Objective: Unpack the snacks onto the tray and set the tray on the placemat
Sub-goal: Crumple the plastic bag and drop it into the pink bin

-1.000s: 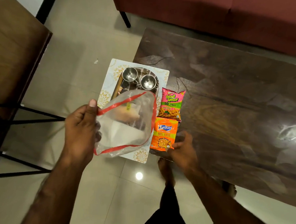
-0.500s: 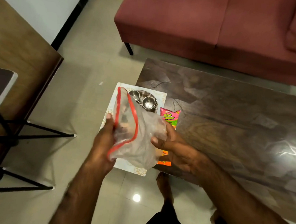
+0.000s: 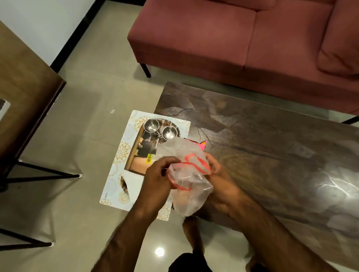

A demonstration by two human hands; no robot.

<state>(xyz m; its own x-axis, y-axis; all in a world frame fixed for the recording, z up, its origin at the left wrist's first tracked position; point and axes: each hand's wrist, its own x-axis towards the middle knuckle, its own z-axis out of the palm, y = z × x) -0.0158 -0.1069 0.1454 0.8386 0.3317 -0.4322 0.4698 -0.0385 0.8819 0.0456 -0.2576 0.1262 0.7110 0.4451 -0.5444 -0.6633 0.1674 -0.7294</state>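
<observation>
Both hands hold a clear plastic bag (image 3: 184, 178) with a red rim, crumpled between them above the table's left end. My left hand (image 3: 157, 178) pinches its left side and my right hand (image 3: 220, 181) grips its right side. Under the bag, only a pink corner of one snack packet (image 3: 202, 143) shows on the dark table; the other packet is hidden. A shiny tray (image 3: 140, 152) with two steel cups (image 3: 160, 129) lies on a white patterned placemat (image 3: 118, 174) that overhangs the table's left edge.
The dark wooden coffee table (image 3: 279, 153) stretches right. A red sofa (image 3: 244, 40) stands behind it. A wooden table (image 3: 18, 86) with black metal legs (image 3: 34, 170) is at the left. My foot (image 3: 193, 230) rests on the tiled floor below.
My right hand left the orange packet and took hold of the bag. Both hands have bunched the bag up over the packets. The view tilted up toward the sofa.
</observation>
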